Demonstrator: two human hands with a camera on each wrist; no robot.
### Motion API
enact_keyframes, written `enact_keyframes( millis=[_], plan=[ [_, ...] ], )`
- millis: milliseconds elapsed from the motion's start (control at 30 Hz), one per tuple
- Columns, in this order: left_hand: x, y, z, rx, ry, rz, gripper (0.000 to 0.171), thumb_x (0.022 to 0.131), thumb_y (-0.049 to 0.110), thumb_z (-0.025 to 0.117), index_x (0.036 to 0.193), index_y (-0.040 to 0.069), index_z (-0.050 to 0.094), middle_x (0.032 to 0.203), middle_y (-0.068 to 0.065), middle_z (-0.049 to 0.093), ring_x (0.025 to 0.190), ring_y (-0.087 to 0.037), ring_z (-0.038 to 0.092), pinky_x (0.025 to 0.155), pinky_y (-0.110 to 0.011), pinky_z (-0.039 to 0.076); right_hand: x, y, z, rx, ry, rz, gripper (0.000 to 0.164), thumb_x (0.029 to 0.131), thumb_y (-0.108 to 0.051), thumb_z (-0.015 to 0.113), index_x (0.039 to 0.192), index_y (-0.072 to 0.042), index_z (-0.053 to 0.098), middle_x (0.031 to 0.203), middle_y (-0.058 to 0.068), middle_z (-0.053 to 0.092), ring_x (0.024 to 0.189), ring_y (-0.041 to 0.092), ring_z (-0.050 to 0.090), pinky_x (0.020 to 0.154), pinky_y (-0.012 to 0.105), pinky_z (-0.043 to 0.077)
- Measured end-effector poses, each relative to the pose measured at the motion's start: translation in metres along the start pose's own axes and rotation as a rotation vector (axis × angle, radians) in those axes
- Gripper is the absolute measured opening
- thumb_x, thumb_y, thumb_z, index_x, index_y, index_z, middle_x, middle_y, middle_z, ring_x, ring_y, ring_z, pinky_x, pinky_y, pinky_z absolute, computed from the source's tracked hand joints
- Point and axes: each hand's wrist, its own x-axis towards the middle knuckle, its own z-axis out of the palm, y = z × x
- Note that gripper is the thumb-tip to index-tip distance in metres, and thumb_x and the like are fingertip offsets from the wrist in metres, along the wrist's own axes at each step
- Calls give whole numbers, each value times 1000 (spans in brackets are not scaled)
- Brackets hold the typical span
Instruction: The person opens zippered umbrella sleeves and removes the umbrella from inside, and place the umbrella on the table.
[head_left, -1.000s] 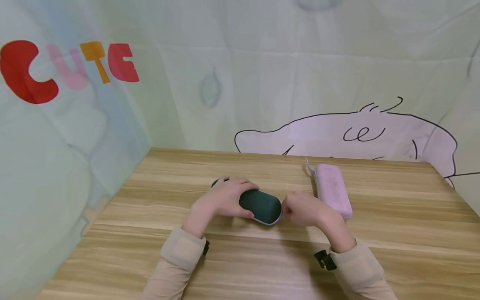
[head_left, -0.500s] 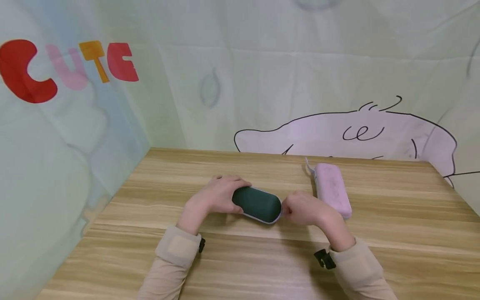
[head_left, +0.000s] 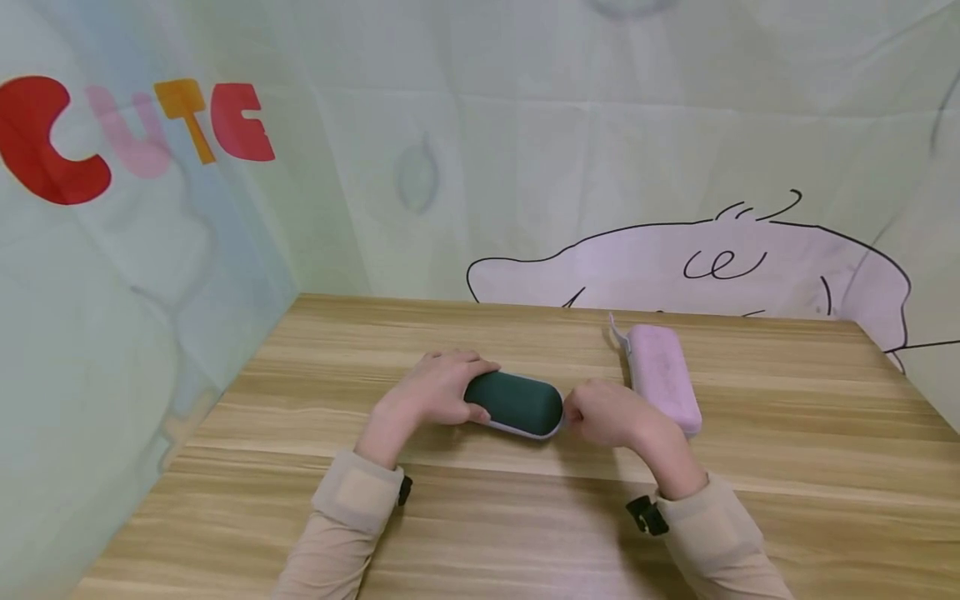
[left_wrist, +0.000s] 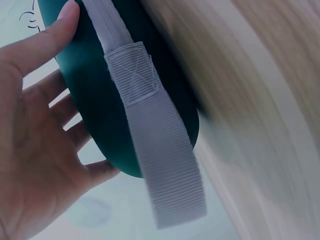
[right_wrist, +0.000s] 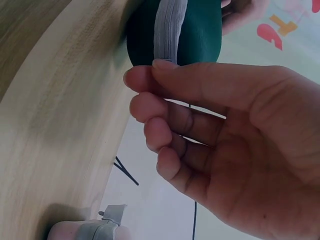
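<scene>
On the bench (head_left: 480,517) lie 1 green case (head_left: 517,404), near the middle, and 1 pink case (head_left: 663,379), to its right and slightly farther: 2 in all. Each has 1 strap (left_wrist: 165,160), at the green's left end and the pink's far end. The left hand (head_left: 435,392) grips the green case's left end; the right hand (head_left: 611,414), fingers curled, pinches its right end, apparently at the zip (right_wrist: 169,30).

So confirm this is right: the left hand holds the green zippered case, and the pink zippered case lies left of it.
Not left: the head view shows the pink zippered case right of the green zippered case, which the left hand does hold.
</scene>
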Motion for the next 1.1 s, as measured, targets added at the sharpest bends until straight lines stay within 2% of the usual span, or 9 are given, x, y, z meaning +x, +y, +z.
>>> enact_keyframes(
  millis=[600, 1100],
  plan=[
    [1, 3, 2, -21, -17, -70, 62, 85, 41, 69, 140, 18, 50, 141, -8, 52, 128, -27, 50, 104, -54, 36, 1, 1, 2, -40, 34, 0, 45, 81, 3, 61, 56, -18, 30, 60, -7, 20, 57, 9, 23, 53, 22, 19],
    [3, 7, 3, 2, 2, -101, 59, 85, 44, 68, 135, 15, 54, 132, -7, 59, 117, -26, 56, 98, -53, 42, 1, 1, 3, -50, 72, -22, 47, 81, 1, 62, 55, -18, 28, 59, -8, 19, 56, 8, 21, 52, 21, 17]
  ],
)
